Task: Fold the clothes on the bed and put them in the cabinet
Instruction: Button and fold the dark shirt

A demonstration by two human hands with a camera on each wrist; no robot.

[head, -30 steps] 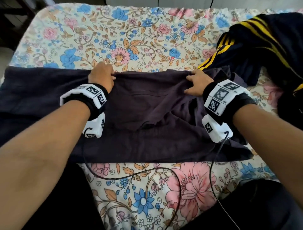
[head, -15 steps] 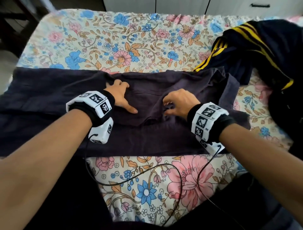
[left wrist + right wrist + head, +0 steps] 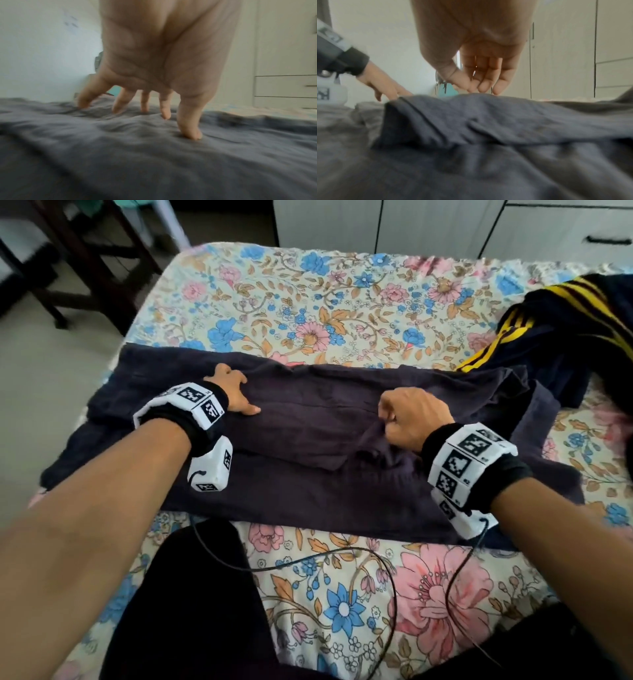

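l fingers on dark garment

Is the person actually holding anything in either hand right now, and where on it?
Left hand only presses spread fingertips on the dark garment. Right hand looks curled at a raised fold near its middle; whether it pinches cannot be told.

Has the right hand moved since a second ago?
Yes. The right hand has pulled back toward the person from the dark garment's far edge, and now sits mid-cloth, fingers curled at a fold.
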